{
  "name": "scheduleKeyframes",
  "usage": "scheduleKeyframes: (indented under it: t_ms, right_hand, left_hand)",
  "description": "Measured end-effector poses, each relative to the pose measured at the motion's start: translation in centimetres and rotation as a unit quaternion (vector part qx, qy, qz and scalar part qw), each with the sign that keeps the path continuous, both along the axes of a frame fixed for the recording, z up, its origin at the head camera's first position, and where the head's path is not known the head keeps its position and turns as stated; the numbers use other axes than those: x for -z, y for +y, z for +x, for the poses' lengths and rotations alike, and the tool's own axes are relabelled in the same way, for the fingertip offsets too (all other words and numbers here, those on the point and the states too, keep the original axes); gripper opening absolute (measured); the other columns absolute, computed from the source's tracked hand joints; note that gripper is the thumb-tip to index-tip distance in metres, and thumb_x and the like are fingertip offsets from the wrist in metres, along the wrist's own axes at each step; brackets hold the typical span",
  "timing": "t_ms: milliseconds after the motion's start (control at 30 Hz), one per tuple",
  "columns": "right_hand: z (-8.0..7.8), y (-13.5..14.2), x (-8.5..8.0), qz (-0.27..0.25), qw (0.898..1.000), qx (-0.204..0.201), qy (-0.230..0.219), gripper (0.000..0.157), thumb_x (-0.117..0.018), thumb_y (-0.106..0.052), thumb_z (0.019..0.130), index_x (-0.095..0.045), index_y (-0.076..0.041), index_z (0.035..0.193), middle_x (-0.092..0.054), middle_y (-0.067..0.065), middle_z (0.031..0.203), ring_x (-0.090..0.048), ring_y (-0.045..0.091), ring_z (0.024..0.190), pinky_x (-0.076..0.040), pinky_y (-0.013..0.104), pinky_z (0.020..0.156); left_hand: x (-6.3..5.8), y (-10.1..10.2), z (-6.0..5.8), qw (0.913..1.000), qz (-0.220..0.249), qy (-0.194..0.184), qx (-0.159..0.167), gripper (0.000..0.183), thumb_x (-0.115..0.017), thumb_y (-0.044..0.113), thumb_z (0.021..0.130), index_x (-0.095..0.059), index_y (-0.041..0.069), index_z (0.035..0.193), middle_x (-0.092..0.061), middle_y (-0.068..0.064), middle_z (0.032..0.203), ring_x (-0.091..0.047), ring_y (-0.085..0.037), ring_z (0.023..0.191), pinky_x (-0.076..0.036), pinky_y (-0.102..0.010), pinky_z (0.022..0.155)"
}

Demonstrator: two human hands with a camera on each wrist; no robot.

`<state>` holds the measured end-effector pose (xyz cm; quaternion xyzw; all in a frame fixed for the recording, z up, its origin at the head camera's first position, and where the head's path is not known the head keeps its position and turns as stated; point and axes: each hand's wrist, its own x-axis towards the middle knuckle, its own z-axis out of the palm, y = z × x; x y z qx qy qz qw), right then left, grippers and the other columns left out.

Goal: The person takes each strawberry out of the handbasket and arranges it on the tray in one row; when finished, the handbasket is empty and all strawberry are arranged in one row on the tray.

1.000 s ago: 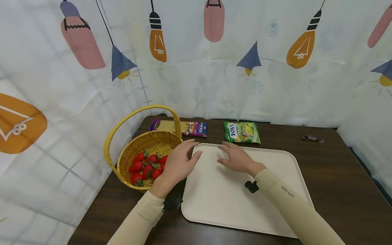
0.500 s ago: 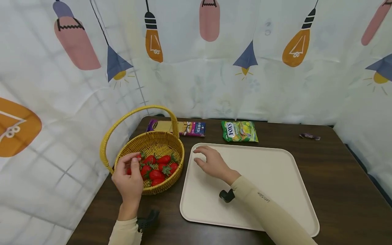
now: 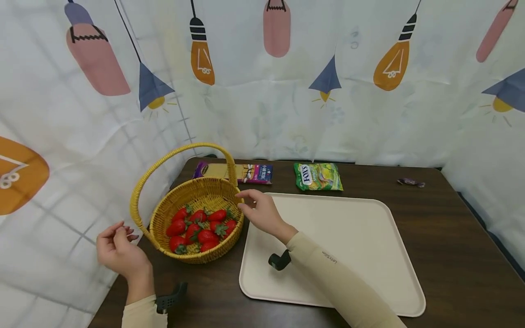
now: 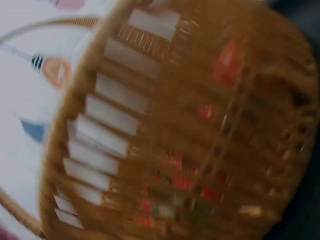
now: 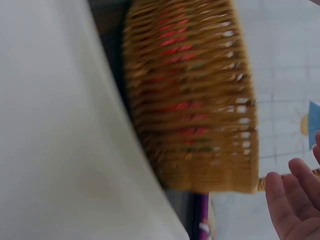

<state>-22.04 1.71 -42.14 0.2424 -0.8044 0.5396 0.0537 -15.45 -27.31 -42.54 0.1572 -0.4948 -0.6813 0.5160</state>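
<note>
A yellow woven basket (image 3: 164, 214) with a tall arched handle stands at the left of the table, several red strawberries (image 3: 207, 236) inside. My left hand (image 3: 125, 253) hovers left of the basket, fingers loosely bent and nothing in them. Over the tray's left edge, my right hand (image 3: 264, 214) has its fingertips right at the basket's right rim, close to the foot of the handle. In the left wrist view the woven basket wall (image 4: 200, 130) fills most of the picture, blurred. The right wrist view catches the fingers (image 5: 295, 197) beside the basket (image 5: 192, 100).
A cream tray (image 3: 340, 255) lies right of the basket on the dark wooden table (image 3: 451, 255). Along the back are a purple and yellow snack pack (image 3: 258, 173), a green FOX'S candy bag (image 3: 319, 176) and a small dark wrapped sweet (image 3: 411, 182). A patterned curtain (image 3: 246, 105) hangs behind.
My left hand has swung left from the basket's right side, across its front, to beyond its left side. My right hand has moved left from over the tray to the basket's right rim.
</note>
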Motion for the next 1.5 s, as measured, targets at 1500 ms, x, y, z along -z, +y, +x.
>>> scheduleKeyframes:
  t_ms: [1500]
  right_hand:
    - [-3.5, -6.9, 0.4, 0.132, 0.935, -0.299, -0.139, 0.032, -0.071, -0.015, 0.089, -0.068, -0.006, 0.119, -0.07, 0.004, 0.113, -0.062, 0.001, 0.097, -0.051, 0.018, 0.082]
  left_hand:
    - [4.4, -3.0, -5.4, 0.8863, 0.204, -0.043, 0.413, 0.04, -0.039, -0.008, 0.096, -0.064, 0.007, 0.123, -0.065, -0.008, 0.117, -0.063, -0.02, 0.104, -0.052, -0.026, 0.087]
